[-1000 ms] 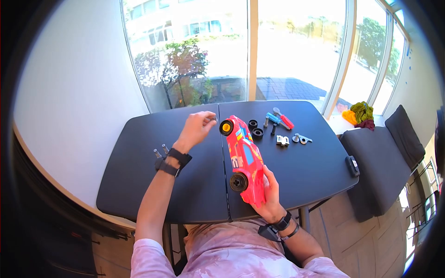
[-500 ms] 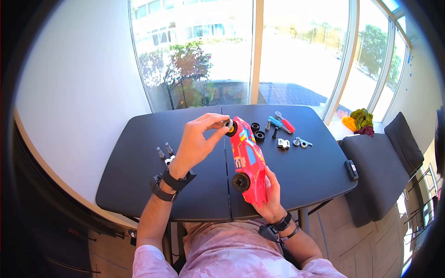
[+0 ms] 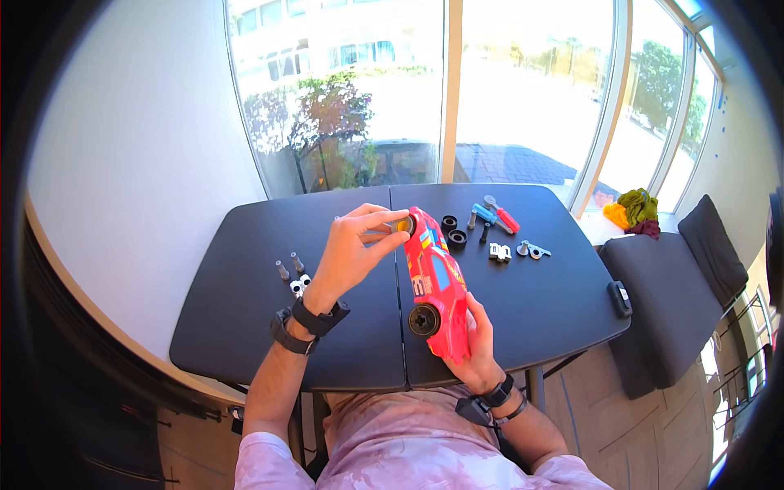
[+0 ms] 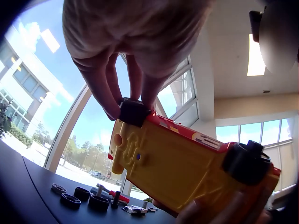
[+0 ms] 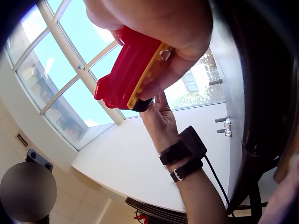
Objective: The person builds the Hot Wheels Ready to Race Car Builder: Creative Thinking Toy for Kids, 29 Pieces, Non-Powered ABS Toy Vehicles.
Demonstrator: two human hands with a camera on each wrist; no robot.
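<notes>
A red toy car (image 3: 441,282) with a yellow underside (image 4: 168,163) is held above the table, gripped near its closer end by the right hand (image 3: 480,347). The left hand (image 3: 351,249) has its fingertips and thumb round the black wheel (image 4: 133,112) at the car's far end; a yellow hub shows between them in the head view. A second black wheel (image 3: 424,320) sits on the near end of the car's left side. In the right wrist view, the right hand (image 5: 159,28) wraps over the red body (image 5: 133,65).
Loose black wheels (image 3: 457,238), blue and red tools (image 3: 506,220), a white part (image 3: 500,252) and a grey wrench-like piece (image 3: 535,251) lie on the table's right half. Grey bolts (image 3: 282,269) and a white part (image 3: 299,286) lie at left. A black device (image 3: 620,300) is at the right edge.
The left hand has moved right and nearer the car, from beside the far wheel onto it. The right hand and car have stayed nearly still.
</notes>
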